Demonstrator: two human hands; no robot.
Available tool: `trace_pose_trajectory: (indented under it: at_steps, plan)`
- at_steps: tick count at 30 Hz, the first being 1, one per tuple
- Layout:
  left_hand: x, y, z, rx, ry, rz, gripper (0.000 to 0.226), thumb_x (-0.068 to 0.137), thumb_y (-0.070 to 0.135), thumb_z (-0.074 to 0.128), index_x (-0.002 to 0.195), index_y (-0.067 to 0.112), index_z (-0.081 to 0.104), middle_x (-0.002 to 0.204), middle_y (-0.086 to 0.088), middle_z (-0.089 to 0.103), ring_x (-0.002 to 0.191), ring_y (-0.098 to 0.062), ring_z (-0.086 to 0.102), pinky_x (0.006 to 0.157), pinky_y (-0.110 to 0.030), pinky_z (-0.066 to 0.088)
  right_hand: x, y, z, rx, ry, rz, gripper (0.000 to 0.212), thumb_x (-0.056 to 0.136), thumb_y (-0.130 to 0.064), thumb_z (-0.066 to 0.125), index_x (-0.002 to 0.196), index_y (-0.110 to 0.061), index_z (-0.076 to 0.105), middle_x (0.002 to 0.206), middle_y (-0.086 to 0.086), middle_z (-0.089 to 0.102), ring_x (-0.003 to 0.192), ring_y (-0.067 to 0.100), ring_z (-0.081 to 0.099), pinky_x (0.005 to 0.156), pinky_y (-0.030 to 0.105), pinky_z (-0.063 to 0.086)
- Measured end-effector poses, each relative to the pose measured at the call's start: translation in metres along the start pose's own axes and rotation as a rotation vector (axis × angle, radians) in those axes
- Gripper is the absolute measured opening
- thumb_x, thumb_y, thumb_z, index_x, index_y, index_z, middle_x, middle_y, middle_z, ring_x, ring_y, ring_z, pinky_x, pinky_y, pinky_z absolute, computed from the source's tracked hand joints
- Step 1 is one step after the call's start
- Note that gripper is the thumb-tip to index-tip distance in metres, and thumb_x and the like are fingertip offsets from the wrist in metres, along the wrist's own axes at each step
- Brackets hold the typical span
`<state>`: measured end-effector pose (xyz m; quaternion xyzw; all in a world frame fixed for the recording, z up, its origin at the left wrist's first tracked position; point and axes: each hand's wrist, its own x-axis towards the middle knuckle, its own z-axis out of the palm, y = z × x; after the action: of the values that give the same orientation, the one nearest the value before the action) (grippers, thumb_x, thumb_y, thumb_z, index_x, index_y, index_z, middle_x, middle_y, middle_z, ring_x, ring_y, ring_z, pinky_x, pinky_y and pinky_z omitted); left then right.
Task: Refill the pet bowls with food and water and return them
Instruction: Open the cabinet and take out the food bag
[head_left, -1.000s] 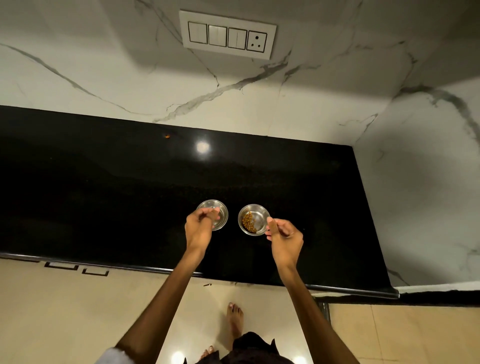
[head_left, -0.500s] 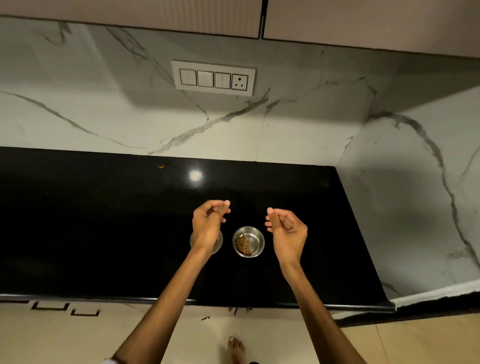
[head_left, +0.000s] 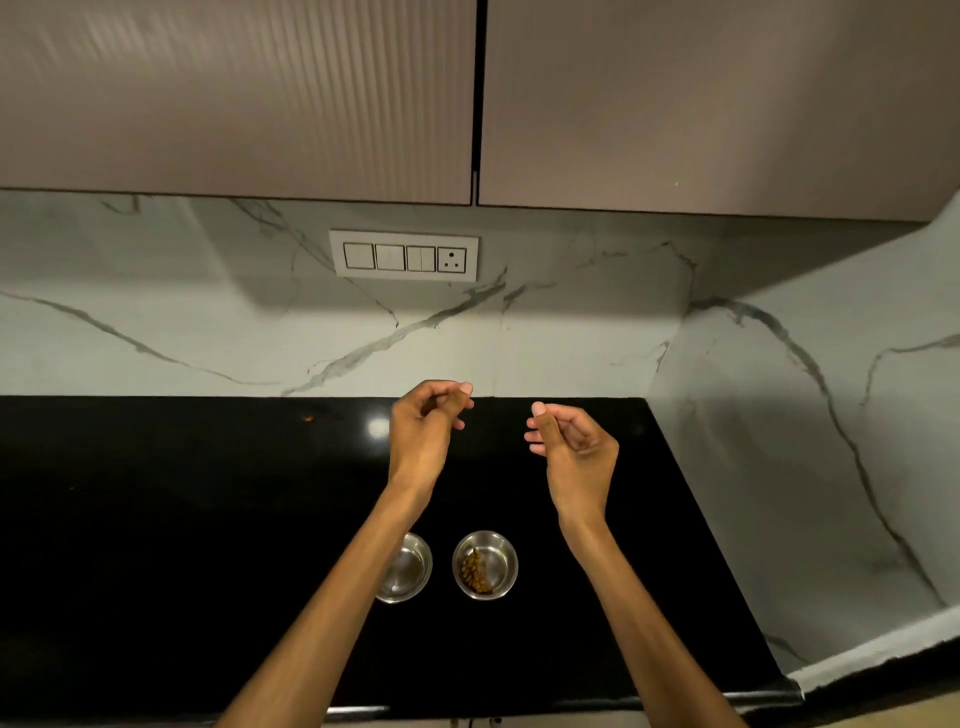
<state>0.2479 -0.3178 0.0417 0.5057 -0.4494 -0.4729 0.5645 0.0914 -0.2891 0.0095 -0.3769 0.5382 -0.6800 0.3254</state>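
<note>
Two small steel bowls stand side by side on the black counter (head_left: 156, 519). The right bowl (head_left: 485, 565) holds a little pile of brown kibble. The left bowl (head_left: 408, 569) looks bare inside and my left forearm covers its left part. My left hand (head_left: 423, 431) is raised well above and beyond the bowls, fingers loosely curled, holding nothing. My right hand (head_left: 574, 449) hangs at the same height to the right, fingers also loosely curled and holding nothing.
A white marble backsplash with a switch plate (head_left: 404, 256) runs behind the counter. Two upper cabinet doors (head_left: 234, 93) hang overhead. A marble side wall (head_left: 810, 441) closes the counter on the right. The counter's front edge is near the bowls.
Both hands have let go of the bowls' rims and risen toward the wall. The view has tilted up, bringing the cabinets into sight; the bowls stay put.
</note>
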Motion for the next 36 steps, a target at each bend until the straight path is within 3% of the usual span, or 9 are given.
trace_pose_trajectory:
  at_steps: [4, 11, 15, 21, 25, 31, 36]
  plan:
    - [0.013, 0.029, 0.013, -0.008, -0.011, 0.046, 0.01, 0.095, 0.022, 0.072, 0.099, 0.014, 0.075, 0.09, -0.006, 0.077, 0.072, -0.013, 0.063, 0.073, -0.022, 0.051, 0.019, -0.022, 0.005, 0.03, -0.015, -0.064, 0.009, 0.095, -0.016, 0.076, 0.099, -0.008, 0.077, 0.083, 0.004, 0.079, 0.075, 0.019, 0.077, 0.067, 0.027, 0.063]
    - [0.036, 0.079, 0.034, -0.012, -0.011, 0.146, 0.01, 0.096, 0.018, 0.07, 0.099, 0.01, 0.074, 0.092, -0.009, 0.077, 0.066, -0.01, 0.063, 0.061, -0.013, 0.048, 0.056, -0.068, 0.023, 0.126, -0.014, -0.092, 0.01, 0.097, -0.016, 0.074, 0.101, -0.008, 0.077, 0.084, 0.004, 0.079, 0.077, 0.019, 0.076, 0.07, 0.026, 0.062]
    - [0.047, 0.103, 0.044, -0.031, -0.034, 0.18, 0.008, 0.096, 0.023, 0.07, 0.098, 0.017, 0.075, 0.096, -0.009, 0.078, 0.066, -0.009, 0.065, 0.068, -0.024, 0.049, 0.076, -0.094, 0.033, 0.19, -0.034, -0.095, 0.005, 0.097, -0.019, 0.074, 0.099, -0.015, 0.077, 0.084, 0.002, 0.079, 0.075, 0.017, 0.075, 0.068, 0.025, 0.061]
    - [0.056, 0.123, 0.06, -0.082, -0.058, 0.17, 0.012, 0.096, 0.024, 0.071, 0.1, 0.014, 0.074, 0.099, -0.009, 0.078, 0.066, -0.011, 0.066, 0.071, -0.03, 0.051, 0.1, -0.124, 0.044, 0.328, -0.094, -0.033, 0.015, 0.097, -0.016, 0.073, 0.112, -0.013, 0.075, 0.089, 0.001, 0.079, 0.075, 0.015, 0.074, 0.068, 0.025, 0.062]
    - [0.059, 0.13, 0.07, -0.135, -0.082, 0.131, 0.019, 0.095, 0.029, 0.072, 0.105, 0.013, 0.073, 0.104, -0.007, 0.078, 0.074, -0.016, 0.069, 0.072, -0.03, 0.054, 0.112, -0.137, 0.049, 0.391, -0.123, 0.045, 0.032, 0.097, -0.023, 0.074, 0.121, -0.002, 0.071, 0.102, 0.006, 0.079, 0.08, 0.018, 0.076, 0.069, 0.028, 0.064]
    - [0.067, 0.14, 0.081, -0.29, -0.119, 0.063, 0.034, 0.095, 0.029, 0.071, 0.121, 0.007, 0.07, 0.115, -0.006, 0.077, 0.093, -0.022, 0.074, 0.075, -0.03, 0.057, 0.124, -0.15, 0.048, 0.514, -0.22, 0.115, 0.009, 0.098, -0.02, 0.073, 0.102, -0.011, 0.072, 0.087, -0.003, 0.078, 0.084, 0.016, 0.077, 0.074, 0.031, 0.065]
    - [0.071, 0.142, 0.086, -0.402, -0.109, 0.045, 0.031, 0.094, 0.024, 0.072, 0.118, 0.004, 0.068, 0.11, -0.009, 0.075, 0.091, -0.021, 0.074, 0.078, -0.033, 0.057, 0.13, -0.15, 0.048, 0.528, -0.233, 0.138, 0.01, 0.098, -0.021, 0.073, 0.1, -0.012, 0.072, 0.085, -0.003, 0.077, 0.082, 0.016, 0.077, 0.071, 0.029, 0.063]
